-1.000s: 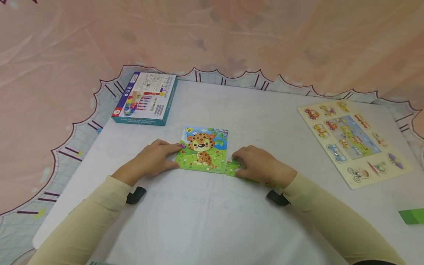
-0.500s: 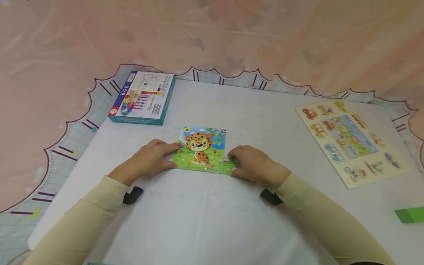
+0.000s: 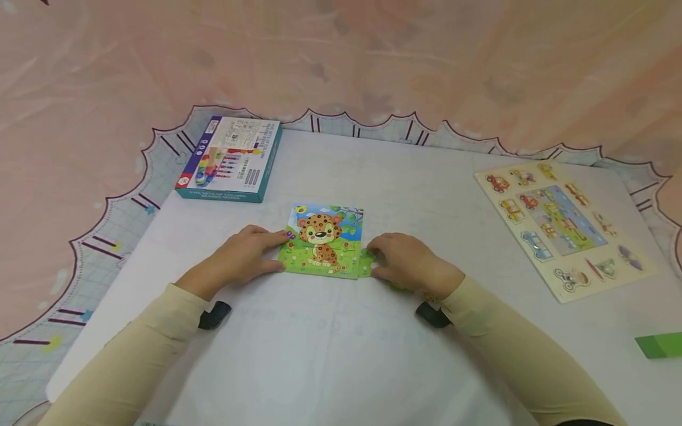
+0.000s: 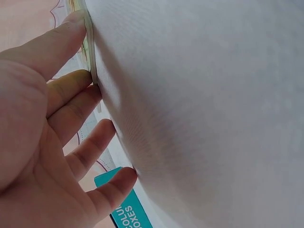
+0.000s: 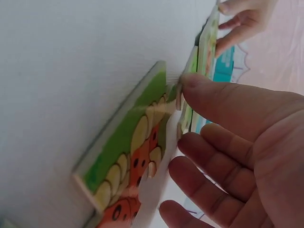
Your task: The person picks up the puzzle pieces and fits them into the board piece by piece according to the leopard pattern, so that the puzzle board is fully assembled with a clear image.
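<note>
A square leopard puzzle (image 3: 322, 239) lies on the white table in the head view. My left hand (image 3: 240, 254) rests against its left side, thumb and fingertips on the edge, fingers mostly straight. At its lower right corner, my right hand (image 3: 410, 263) pinches a green puzzle piece (image 3: 366, 264) between thumb and fingers. That piece meets the leopard puzzle's right edge, and the hand covers most of it. Under the right wrist lies another puzzle piece (image 5: 142, 128), green with orange and yellow drawing, mostly hidden in the head view.
A flat teal-sided box (image 3: 229, 157) sits at the back left. On the right lies a wooden picture board (image 3: 565, 231) with vehicle shapes. A green block (image 3: 660, 346) is at the right edge. Patterned cloth (image 3: 341, 65) hangs behind the table.
The green piece in my right hand has shifted slightly away from me along the leopard puzzle's right edge. My left hand stays at the puzzle's left side.
</note>
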The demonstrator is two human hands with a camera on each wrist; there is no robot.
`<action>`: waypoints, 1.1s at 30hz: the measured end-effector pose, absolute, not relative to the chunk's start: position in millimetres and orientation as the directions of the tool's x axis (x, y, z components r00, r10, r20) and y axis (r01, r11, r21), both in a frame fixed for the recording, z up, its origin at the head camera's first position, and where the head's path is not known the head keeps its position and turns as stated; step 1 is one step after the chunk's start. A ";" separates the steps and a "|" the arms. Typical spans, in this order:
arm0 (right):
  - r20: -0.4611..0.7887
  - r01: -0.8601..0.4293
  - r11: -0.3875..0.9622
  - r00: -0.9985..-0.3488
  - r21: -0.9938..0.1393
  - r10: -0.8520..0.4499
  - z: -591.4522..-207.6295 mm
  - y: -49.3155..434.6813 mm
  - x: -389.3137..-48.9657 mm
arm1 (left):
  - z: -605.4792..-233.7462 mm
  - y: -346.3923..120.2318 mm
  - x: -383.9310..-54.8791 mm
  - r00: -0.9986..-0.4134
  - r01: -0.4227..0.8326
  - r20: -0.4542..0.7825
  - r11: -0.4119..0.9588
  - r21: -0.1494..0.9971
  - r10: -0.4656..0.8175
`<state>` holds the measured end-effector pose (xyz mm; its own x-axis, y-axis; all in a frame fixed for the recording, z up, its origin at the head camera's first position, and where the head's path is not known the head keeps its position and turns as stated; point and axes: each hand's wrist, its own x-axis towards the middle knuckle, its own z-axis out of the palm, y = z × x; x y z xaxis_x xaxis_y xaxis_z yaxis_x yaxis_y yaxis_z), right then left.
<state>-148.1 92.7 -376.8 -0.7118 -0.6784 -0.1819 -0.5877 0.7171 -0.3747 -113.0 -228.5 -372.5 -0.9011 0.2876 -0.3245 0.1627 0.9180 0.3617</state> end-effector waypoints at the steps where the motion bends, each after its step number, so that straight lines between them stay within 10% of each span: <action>1: -0.182 -0.587 0.718 -0.713 -0.373 -0.677 -377.4 92.9 -148.5 | -372.9 -228.4 -112.9 -0.900 0.165 -0.324 0.917 0.364 0.290; 33: -0.078 -0.661 0.642 -0.671 -0.389 -0.737 -368.1 99.9 -157.4 | -372.9 -227.6 -113.4 -0.904 0.180 -0.310 0.919 0.349 0.295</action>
